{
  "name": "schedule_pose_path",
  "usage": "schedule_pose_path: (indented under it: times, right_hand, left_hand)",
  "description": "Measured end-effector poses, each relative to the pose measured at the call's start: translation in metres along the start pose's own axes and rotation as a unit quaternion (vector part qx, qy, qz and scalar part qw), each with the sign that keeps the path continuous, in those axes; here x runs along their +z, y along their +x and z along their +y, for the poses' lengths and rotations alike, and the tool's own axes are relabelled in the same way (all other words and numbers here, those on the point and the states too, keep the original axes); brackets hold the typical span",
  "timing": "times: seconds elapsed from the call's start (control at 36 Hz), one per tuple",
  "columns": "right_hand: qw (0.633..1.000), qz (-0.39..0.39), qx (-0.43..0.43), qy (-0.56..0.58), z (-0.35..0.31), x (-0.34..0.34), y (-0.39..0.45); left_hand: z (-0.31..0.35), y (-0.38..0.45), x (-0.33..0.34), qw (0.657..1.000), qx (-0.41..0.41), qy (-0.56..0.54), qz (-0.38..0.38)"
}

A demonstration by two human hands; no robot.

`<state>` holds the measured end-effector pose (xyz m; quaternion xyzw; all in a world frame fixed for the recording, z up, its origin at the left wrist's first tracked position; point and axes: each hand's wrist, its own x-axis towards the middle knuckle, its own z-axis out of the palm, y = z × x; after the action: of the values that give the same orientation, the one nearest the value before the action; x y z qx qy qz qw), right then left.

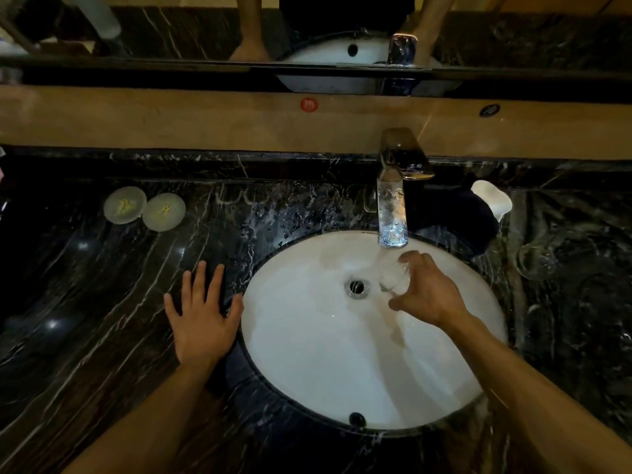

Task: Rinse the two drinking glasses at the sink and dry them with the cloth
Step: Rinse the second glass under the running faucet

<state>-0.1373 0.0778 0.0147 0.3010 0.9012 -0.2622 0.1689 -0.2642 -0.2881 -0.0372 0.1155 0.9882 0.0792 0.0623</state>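
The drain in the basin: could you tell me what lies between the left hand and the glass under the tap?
In the head view, between the left hand and the glass lie the sink rim, bare white basin and the drain.

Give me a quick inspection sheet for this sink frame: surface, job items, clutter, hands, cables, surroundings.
Surface: black veined marble counter, wet and splashed around the white oval basin.
Job's things: one drinking glass held under the running faucet; second glass stands on the counter right of the basin; dark cloth lies behind the basin, right of the faucet.
Clutter: two round pale lids on the counter at left; a white object by the cloth, type unclear.
Hands: left hand rests flat on the counter at the basin's edge; right hand grips the glass over the drain.
Cables: nothing seen.
Surroundings: mirror above a tan ledge; dim lighting.
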Motion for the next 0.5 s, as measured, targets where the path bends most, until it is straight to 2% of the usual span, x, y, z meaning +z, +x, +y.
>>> schedule_pose_path:
  times: [0.5]
  right_hand:
    - [0.973, -0.156, 0.096, -0.138, 0.006, -0.019, 0.003]
  left_hand:
    - [-0.001, 0.0, 0.0, 1.0, 0.006, -0.001, 0.004]
